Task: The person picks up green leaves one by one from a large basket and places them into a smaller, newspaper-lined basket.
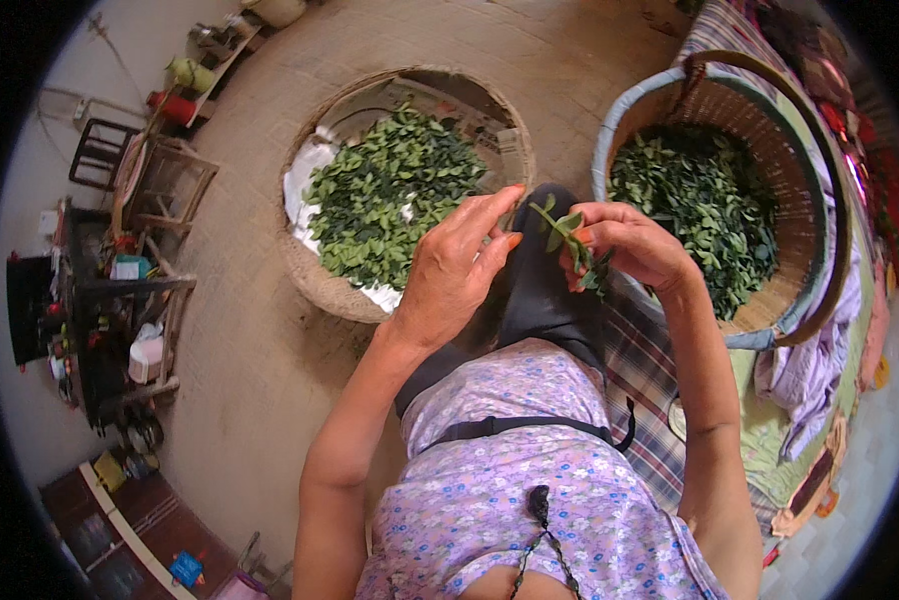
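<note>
A leafy green sprig (563, 232) is pinched between the thumb and fingers of my right hand (626, 244), its stem end pointing up and left. My left hand (464, 259) is just left of it, thumb and forefinger apart, with nothing visible between them. Beyond my left hand stands a round woven basket (311, 281), lined with paper and white material and holding many loose green leaves (397, 187). A deeper wicker basket (794, 187) with an arched handle and blue-wrapped rim stands at the right, partly filled with leafy greens (697, 210).
The deep basket rests on a bed or bench with a plaid cloth (644, 375) beside my right arm, near a crumpled lilac cloth (802, 375). Wooden stools (183, 180) and a dark table (127, 285) stand along the left wall. My knee lies between the baskets.
</note>
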`<state>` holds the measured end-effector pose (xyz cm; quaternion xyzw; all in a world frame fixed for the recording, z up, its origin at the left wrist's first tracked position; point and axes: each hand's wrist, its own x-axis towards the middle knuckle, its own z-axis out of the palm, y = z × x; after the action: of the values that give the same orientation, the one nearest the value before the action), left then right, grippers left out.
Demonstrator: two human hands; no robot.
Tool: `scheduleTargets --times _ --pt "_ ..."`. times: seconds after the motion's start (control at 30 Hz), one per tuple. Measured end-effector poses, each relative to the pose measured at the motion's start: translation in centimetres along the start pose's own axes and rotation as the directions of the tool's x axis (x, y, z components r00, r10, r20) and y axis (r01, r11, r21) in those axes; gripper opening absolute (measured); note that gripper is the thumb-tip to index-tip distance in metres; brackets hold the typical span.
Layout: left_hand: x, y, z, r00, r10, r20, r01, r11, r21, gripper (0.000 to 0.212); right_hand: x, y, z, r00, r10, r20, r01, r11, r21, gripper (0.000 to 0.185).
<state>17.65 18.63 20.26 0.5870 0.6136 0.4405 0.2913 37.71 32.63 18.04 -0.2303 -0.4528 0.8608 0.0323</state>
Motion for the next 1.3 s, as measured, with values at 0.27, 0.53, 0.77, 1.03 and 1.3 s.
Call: scheduleTargets --times 0.27,0.53,0.77,1.03,1.3 --pt "-3.8 -2.4 -3.5 0.995 -0.086 -0.054 0.092 0.991 0.102 0.013 6.2 3.1 4.5 0.965 0.183 0.189 -0.214 0.964 0.16 0.016" --pt "-7.6 -5.1 -5.1 0.941 -0.274 -0.196 0.303 0.943 0.136 0.008 9.1 5.2 5.7 0.948 0.318 0.01 -0.318 0.948 0.01 0.033" --pt "-8.7 -6.0 -5.9 0.902 -0.385 -0.195 0.41 0.906 0.109 0.011 9.2 4.9 7.2 0.859 -0.512 0.009 0.294 0.478 -0.828 0.052" --pt "-7.9 -5.3 -5.5 0.932 -0.332 -0.148 0.353 0.923 0.155 0.011 11.3 6.1 11.3 0.842 -0.434 0.321 0.393 0.085 -0.916 0.022" --pt "-8.4 -5.3 -6.4 0.957 -0.279 -0.086 0.291 0.927 0.235 0.009 12.2 6.7 11.0 0.793 -0.442 0.419 0.515 0.12 -0.848 0.013"
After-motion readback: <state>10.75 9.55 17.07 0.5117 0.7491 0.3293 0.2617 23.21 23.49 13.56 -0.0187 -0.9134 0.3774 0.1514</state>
